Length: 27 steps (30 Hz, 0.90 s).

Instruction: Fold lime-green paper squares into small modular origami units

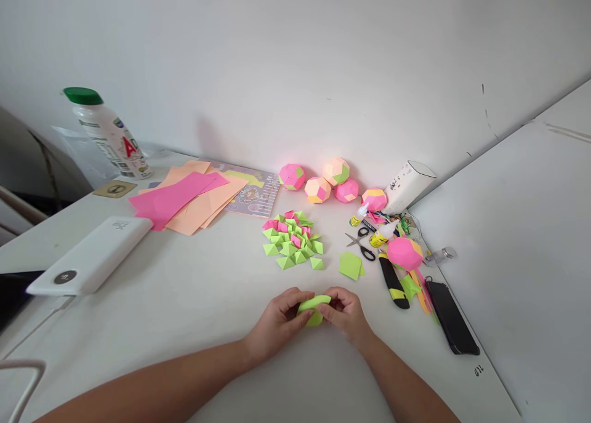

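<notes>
Between both hands is a folded piece of lime-green paper [314,302], held just above the near middle of the table. My left hand [282,317] pinches its left side with thumb and fingers. On the right side, my right hand [345,312] grips it the same way, thumb pressed on the front. Just beyond lies a heap of small folded green and pink paper pieces [290,241]. A few flat green paper squares [351,265] sit to the right of the heap.
Faceted paper balls [317,189] stand along the wall. Scissors [367,252], glue bottles [383,233], a box cutter [394,281] and a phone [451,317] lie right. At left are coloured sheets [178,198], a notebook [261,195], a power bank [96,253] and a green-capped bottle [111,133].
</notes>
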Each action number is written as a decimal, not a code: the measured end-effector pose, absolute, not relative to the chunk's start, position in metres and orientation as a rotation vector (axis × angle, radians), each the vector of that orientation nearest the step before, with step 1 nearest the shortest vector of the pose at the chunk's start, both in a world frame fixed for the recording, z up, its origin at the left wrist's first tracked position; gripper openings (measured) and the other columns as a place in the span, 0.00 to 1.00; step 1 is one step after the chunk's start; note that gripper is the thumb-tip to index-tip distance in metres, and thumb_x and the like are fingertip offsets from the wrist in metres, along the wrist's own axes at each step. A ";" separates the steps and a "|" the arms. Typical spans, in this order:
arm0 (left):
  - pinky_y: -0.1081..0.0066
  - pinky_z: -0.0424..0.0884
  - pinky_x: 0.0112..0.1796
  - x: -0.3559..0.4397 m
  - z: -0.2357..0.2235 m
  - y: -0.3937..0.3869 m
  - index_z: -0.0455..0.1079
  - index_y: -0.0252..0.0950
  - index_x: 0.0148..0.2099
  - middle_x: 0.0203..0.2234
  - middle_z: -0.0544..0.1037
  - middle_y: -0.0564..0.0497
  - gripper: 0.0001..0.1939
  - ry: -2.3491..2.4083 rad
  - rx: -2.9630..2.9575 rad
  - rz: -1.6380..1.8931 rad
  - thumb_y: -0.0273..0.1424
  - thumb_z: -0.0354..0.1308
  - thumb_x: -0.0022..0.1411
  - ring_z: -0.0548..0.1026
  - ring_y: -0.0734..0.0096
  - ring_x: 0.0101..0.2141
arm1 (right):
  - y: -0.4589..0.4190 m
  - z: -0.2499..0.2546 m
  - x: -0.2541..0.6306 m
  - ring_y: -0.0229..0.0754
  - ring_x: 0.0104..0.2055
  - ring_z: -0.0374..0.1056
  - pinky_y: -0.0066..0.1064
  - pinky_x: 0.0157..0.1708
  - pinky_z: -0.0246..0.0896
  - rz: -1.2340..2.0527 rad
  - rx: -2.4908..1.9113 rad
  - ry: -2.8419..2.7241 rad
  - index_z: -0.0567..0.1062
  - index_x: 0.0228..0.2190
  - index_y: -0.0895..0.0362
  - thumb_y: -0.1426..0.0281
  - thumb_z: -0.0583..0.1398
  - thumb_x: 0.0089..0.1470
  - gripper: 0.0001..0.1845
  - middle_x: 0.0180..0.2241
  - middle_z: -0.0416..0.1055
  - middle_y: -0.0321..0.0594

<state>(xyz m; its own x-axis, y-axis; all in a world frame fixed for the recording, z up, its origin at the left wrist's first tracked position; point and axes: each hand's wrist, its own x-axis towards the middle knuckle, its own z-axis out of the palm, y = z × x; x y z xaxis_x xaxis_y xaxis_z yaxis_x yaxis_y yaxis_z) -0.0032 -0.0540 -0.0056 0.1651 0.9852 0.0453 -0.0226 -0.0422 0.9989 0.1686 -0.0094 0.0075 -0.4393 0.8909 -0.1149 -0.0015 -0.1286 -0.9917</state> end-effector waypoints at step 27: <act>0.75 0.63 0.28 -0.003 0.010 -0.057 0.75 0.38 0.38 0.24 0.73 0.52 0.12 1.149 1.510 0.993 0.33 0.50 0.60 0.67 0.72 0.27 | -0.009 0.008 0.170 0.35 0.22 0.60 0.26 0.20 0.56 1.589 -0.968 -1.506 0.75 0.24 0.57 0.64 0.68 0.38 0.12 0.22 0.66 0.34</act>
<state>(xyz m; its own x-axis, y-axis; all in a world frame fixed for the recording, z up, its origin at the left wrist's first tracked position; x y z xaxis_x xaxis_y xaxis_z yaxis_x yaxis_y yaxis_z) -0.0027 -0.0566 0.0101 0.2250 0.9730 0.0518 0.1925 -0.0965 0.9765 0.1695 -0.0086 0.0079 -0.4495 0.8925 -0.0372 -0.0104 -0.0469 -0.9988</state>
